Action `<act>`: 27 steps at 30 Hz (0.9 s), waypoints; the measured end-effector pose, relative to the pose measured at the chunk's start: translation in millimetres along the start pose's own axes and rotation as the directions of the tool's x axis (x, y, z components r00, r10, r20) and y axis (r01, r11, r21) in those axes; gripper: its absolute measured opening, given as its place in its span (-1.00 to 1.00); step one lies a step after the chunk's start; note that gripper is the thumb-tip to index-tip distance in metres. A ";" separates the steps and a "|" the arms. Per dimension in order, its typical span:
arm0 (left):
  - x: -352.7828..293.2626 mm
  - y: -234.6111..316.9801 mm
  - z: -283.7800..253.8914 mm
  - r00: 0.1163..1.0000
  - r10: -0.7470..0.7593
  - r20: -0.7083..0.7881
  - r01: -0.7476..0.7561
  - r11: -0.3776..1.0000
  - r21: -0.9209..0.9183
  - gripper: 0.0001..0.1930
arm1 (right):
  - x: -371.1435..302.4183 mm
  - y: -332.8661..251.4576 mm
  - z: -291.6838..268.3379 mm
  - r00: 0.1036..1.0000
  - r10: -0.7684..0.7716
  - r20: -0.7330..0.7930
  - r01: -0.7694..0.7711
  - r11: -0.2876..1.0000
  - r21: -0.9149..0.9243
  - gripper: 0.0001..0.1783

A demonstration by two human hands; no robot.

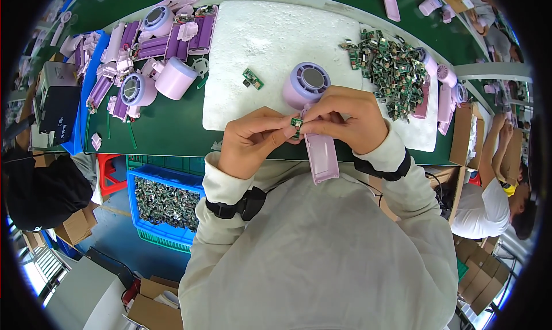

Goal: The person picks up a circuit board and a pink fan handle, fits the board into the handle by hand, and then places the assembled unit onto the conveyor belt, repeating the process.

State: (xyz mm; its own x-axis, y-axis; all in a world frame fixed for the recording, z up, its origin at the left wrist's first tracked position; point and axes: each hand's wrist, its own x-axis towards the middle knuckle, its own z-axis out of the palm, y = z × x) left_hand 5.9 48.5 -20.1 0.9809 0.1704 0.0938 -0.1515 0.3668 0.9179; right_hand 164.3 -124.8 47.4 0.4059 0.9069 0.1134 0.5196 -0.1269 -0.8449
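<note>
A small green circuit board (pixel 296 124) sits pinched between the thumb and forefinger of my left hand (pixel 250 139). My right hand (pixel 355 120) is closed at the neck of a pink handheld fan, its thumb and fingertips up against the board's right side. The fan's round lilac head (pixel 311 84) rests on the white foam sheet (pixel 253 36), and its open handle shell (pixel 322 157) points toward me past the table's edge. My fingers cover the part between head and handle. Another green circuit board (pixel 253 78) lies on the foam, left of the fan head.
A heap of circuit boards (pixel 391 71) covers the foam's right side. Pink fan parts (pixel 175 77) crowd the left of the green table (pixel 167 131). Below stands a blue crate (pixel 133 200) full of small boards. A person (pixel 483 209) works at the right.
</note>
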 end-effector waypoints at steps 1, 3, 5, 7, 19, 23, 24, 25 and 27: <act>0.5 -0.8 0.2 1.000 -0.005 -0.001 0.005 1.000 -0.003 -0.70 | 0.2 1.7 0.6 1.000 -0.028 0.000 0.028 1.000 0.003 -0.82; 2.1 -1.9 1.5 0.999 0.047 -0.023 -0.046 0.999 0.022 -0.74 | 1.8 5.6 1.7 0.997 -0.080 0.000 0.080 0.997 0.010 -0.79; 2.4 -3.6 4.2 0.997 0.063 -0.035 -0.062 0.998 0.030 -0.75 | 6.4 5.2 3.3 0.999 -0.049 -0.010 0.049 0.999 0.000 -0.79; 4.2 -4.7 6.3 0.986 0.097 -0.139 -0.087 0.993 0.077 -0.75 | 9.4 3.5 5.0 0.999 -0.006 -0.033 0.005 1.000 -0.026 -0.79; 0.8 -3.0 11.7 0.957 -0.019 -0.289 0.039 0.997 0.062 -0.74 | 11.5 6.3 -7.2 0.823 -0.427 0.375 0.563 0.701 -0.438 -0.66; 1.9 -1.7 13.6 0.957 -0.035 -0.288 0.025 0.999 -0.039 -0.75 | 5.8 14.5 0.7 0.870 -0.481 0.104 0.490 0.826 -0.278 -0.68; 2.6 -2.9 14.1 0.959 -0.037 -0.280 0.014 0.996 -0.084 -0.75 | 3.7 10.9 3.1 0.870 -0.481 0.104 0.490 0.826 -0.279 -0.68; 2.5 -3.8 14.6 0.960 -0.037 -0.279 0.014 0.996 -0.085 -0.75 | 0.8 3.7 8.1 0.951 -0.309 0.002 0.302 0.929 -0.216 -0.68; 1.8 -4.0 16.6 0.953 -0.017 -0.304 -0.005 0.997 -0.074 -0.75 | -3.6 -9.9 16.8 0.983 0.091 -0.158 -0.097 0.995 -0.032 -0.69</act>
State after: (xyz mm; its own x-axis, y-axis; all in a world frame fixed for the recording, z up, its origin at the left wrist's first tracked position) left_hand 10.3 32.1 -17.2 0.9000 0.4338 -0.0439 -0.1654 0.4327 0.8862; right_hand 145.1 -120.0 46.5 0.5650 0.8167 0.1175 0.5014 -0.2267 -0.8350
